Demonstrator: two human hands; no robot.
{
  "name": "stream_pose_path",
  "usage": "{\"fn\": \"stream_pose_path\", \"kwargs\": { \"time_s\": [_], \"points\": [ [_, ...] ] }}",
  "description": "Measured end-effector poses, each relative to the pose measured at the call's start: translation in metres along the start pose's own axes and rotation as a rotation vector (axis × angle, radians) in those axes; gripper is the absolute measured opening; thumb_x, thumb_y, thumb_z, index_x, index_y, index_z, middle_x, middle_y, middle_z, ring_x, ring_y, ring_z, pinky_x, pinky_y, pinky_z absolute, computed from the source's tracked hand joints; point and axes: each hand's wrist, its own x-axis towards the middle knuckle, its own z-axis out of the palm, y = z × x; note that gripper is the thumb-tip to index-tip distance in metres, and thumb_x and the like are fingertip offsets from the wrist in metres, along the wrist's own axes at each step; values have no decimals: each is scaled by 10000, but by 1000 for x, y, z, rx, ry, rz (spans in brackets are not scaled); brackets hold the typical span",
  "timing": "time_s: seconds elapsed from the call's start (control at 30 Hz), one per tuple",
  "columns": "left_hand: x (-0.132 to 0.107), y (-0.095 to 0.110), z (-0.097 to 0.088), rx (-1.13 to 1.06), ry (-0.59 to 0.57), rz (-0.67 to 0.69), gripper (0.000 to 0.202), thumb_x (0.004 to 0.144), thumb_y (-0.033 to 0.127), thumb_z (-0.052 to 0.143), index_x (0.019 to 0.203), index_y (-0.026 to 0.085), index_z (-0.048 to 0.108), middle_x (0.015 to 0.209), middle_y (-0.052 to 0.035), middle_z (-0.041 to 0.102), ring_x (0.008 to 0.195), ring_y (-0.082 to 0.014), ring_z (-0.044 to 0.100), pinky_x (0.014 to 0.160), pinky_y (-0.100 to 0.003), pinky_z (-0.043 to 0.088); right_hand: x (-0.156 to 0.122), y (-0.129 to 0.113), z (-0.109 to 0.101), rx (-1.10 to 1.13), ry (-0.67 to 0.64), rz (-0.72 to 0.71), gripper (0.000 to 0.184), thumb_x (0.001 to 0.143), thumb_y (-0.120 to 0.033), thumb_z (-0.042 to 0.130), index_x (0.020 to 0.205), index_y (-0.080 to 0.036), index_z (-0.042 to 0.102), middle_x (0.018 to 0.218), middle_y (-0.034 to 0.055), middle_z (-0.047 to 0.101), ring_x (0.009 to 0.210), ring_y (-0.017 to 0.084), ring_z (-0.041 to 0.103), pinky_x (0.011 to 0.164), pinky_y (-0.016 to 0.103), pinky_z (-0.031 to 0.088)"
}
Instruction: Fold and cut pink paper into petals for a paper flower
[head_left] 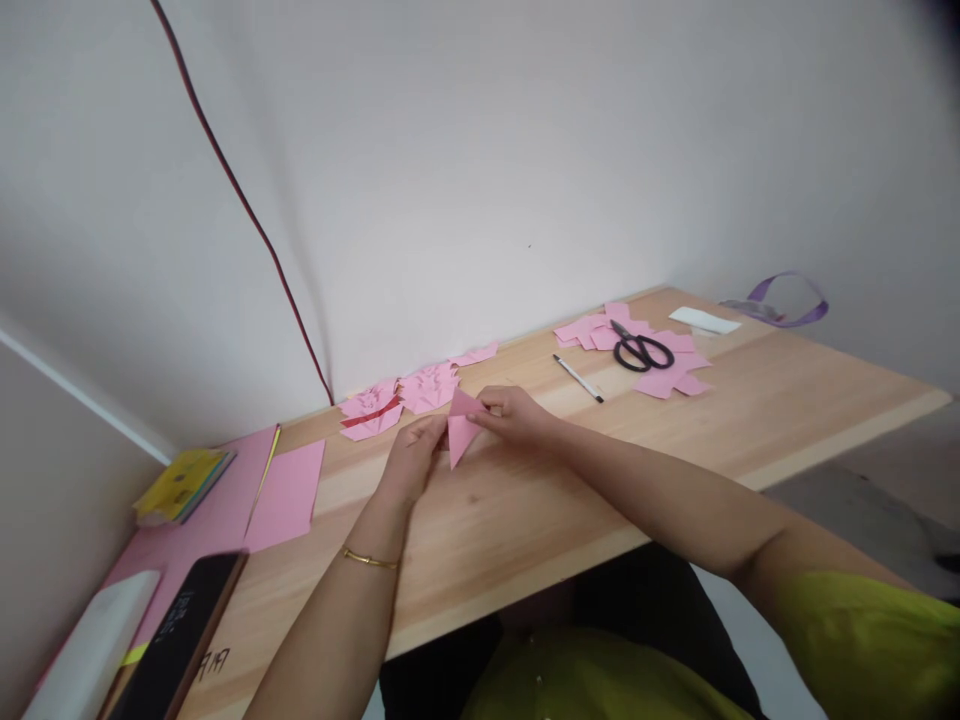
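Note:
A piece of folded pink paper point(462, 428) is held up between my two hands, above the wooden table. My left hand point(415, 452) pinches its left edge. On the other side, my right hand point(511, 412) grips the upper right edge between thumb and fingers. The paper narrows to a point at its lower end. Just behind my hands lie several folded pink paper pieces point(429, 386) along the wall, and a red strip point(371, 413) lies across some of them.
Black-handled scissors point(637, 350) rest on pink paper scraps point(675, 365) at the right, beside a pen point(577, 378). Pink sheets point(289, 495), a yellow packet point(180, 485), a black digital clock point(184, 630) and a white box point(101, 645) occupy the left. A dark red cable point(247, 200) hangs along the wall.

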Motion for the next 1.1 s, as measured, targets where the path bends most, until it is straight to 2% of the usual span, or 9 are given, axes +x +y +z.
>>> {"fn": "stream_pose_path", "kwargs": {
  "time_s": [0.1,0.23,0.43,0.6,0.7,0.77,0.87,1.0,1.1],
  "points": [
    [1,-3,-4,0,-97,-5,225,733,387,653,758,165,678,700,-14,616,656,-131,534,668,-256,428,-2,-3,1,96,-65,0,307,832,-377,501,612,-164,481,631,-9,490,611,106,440,577,224,318],
    [3,-6,-8,-1,-30,12,209,725,359,666,691,153,655,681,9,596,665,-118,517,677,-243,417,-4,-4,1,187,-181,-39,371,818,-438,509,582,-169,409,600,-33,388,567,87,349,536,222,266],
    [7,-5,-9,-229,41,-76,198,635,304,753,660,138,650,676,-4,615,668,-128,558,694,-264,459,-6,-6,-1,288,-319,117,385,796,-475,519,592,-159,436,584,-44,331,545,73,300,514,214,219],
    [10,-2,-11,-606,40,-107,311,690,419,711,855,158,672,873,-60,660,762,-152,607,714,-299,502,-2,-5,0,410,-104,305,402,770,-523,535,634,-145,538,611,-21,462,582,92,403,549,219,277],
    [8,-2,-6,-603,-8,-78,327,685,387,722,928,177,666,930,-65,656,784,-146,604,712,-297,513,0,-6,3,472,18,385,416,760,-539,541,646,-141,567,633,0,522,617,109,457,590,228,326],
    [4,-3,2,-520,-56,-79,295,675,322,737,915,165,670,949,-76,657,830,-155,606,725,-291,508,0,-9,7,490,33,396,412,763,-534,539,646,-141,573,629,2,529,620,111,464,593,229,336],
    [-1,-3,17,-486,60,-60,240,660,298,746,814,127,681,832,-73,674,772,-154,618,699,-276,497,-3,-17,16,453,-27,374,401,774,-512,536,633,-139,578,624,2,532,614,111,464,578,226,334],
    [-3,1,24,-555,273,-29,249,589,209,783,808,150,681,839,-41,694,774,-157,631,731,-284,503,-7,-27,25,397,-167,155,354,813,-460,517,665,-145,583,608,-16,502,598,100,444,560,217,326],
    [0,5,20,-594,334,-69,266,585,166,779,832,152,680,881,-44,702,788,-156,639,712,-267,510,-9,-31,23,279,-67,-4,294,829,-381,531,649,-150,551,635,-8,527,604,98,451,572,221,341]
  ]
}}
